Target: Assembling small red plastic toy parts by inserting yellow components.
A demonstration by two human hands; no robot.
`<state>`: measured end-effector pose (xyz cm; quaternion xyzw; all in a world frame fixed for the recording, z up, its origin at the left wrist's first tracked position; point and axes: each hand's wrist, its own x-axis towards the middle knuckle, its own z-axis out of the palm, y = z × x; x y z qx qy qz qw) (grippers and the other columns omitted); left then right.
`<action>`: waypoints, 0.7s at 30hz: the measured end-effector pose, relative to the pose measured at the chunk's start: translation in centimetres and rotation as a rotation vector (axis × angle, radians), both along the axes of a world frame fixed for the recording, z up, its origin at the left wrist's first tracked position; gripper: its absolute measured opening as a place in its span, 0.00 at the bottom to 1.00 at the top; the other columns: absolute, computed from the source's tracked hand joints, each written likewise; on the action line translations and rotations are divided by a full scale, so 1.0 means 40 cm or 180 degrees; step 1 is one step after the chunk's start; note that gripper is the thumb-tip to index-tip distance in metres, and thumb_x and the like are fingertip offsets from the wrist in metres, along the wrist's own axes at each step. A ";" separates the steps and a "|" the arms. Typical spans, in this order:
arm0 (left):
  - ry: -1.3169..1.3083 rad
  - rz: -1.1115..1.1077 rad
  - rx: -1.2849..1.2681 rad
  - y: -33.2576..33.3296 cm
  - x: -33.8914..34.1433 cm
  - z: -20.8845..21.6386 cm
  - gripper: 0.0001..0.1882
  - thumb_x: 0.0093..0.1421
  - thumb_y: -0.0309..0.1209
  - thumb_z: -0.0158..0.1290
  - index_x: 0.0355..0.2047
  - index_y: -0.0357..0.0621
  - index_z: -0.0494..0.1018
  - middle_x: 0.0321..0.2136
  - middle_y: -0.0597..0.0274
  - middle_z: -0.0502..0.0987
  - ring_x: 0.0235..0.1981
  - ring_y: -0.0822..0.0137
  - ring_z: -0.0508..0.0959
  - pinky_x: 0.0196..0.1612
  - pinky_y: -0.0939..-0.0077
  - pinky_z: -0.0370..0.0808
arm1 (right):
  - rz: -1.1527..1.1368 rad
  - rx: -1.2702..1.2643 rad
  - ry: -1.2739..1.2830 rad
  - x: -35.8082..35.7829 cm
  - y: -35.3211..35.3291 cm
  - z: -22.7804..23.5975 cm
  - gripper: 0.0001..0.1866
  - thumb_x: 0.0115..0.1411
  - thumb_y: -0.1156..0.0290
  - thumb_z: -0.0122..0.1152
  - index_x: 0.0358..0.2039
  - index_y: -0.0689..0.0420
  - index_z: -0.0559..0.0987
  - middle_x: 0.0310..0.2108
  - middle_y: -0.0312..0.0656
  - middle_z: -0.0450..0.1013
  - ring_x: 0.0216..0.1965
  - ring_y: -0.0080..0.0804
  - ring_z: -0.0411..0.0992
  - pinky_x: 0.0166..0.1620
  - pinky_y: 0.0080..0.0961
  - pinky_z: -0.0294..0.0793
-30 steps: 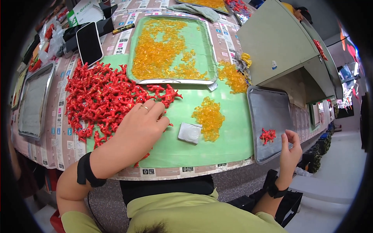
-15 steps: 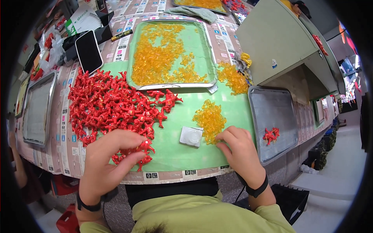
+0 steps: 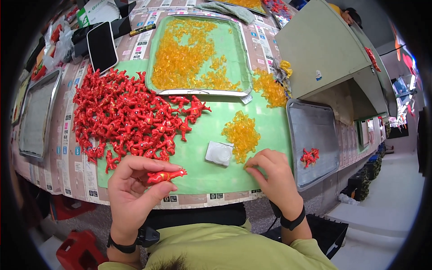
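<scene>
Between the thumb and fingers of my left hand point(image 3: 130, 191) is a small red toy figure point(image 3: 164, 176), held lying sideways over the near edge of the green mat point(image 3: 198, 177). A large heap of similar red figures point(image 3: 128, 117) lies just beyond that hand. My right hand point(image 3: 275, 173) is closed in a pinch, with a tiny yellow translucent piece point(image 3: 246, 166) barely showing at its fingertips. Just past them sits a small pile of the same yellow pieces point(image 3: 241, 134). A whitish square block point(image 3: 219, 153) lies between the hands, left of this pile.
A metal tray point(image 3: 203, 93) of yellow pieces stands at the back, with another yellow pile point(image 3: 270, 88) beside it. At right, a grey tray point(image 3: 315, 121) holds red figures, near a grey-green box-like cabinet point(image 3: 319, 49). A phone point(image 3: 102, 47) and an empty-looking tray point(image 3: 40, 117) are at left.
My left hand has moved from the red heap's edge toward the mat's near edge, now with one figure clearly held. My right hand has drawn slightly left, off the yellow pile. The view has shifted slightly.
</scene>
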<state>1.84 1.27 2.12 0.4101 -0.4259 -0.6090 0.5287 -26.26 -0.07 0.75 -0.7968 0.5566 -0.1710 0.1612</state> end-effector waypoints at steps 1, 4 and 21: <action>-0.0005 0.0010 0.0008 0.000 -0.001 -0.004 0.13 0.52 0.14 0.54 0.38 0.32 0.67 0.41 0.47 0.75 0.41 0.64 0.78 0.39 0.77 0.77 | 0.0105 0.0031 -0.0013 0.002 0.001 0.001 0.07 0.48 0.76 0.63 0.28 0.54 0.75 0.26 0.37 0.68 0.32 0.37 0.69 0.41 0.32 0.64; -0.0171 -0.0059 -0.0339 0.002 -0.008 -0.016 0.14 0.52 0.12 0.53 0.39 0.32 0.69 0.41 0.48 0.75 0.45 0.64 0.76 0.44 0.75 0.76 | 0.0121 0.0045 -0.0012 -0.002 -0.002 0.000 0.07 0.48 0.75 0.63 0.28 0.55 0.75 0.27 0.36 0.68 0.32 0.36 0.69 0.42 0.32 0.64; -0.0143 0.0049 -0.0164 0.017 0.020 -0.037 0.17 0.61 0.20 0.46 0.51 0.32 0.67 0.43 0.49 0.73 0.35 0.69 0.77 0.37 0.78 0.75 | -0.0056 0.0061 -0.0017 -0.018 0.005 0.002 0.07 0.49 0.76 0.62 0.29 0.56 0.75 0.29 0.37 0.70 0.33 0.38 0.70 0.41 0.32 0.65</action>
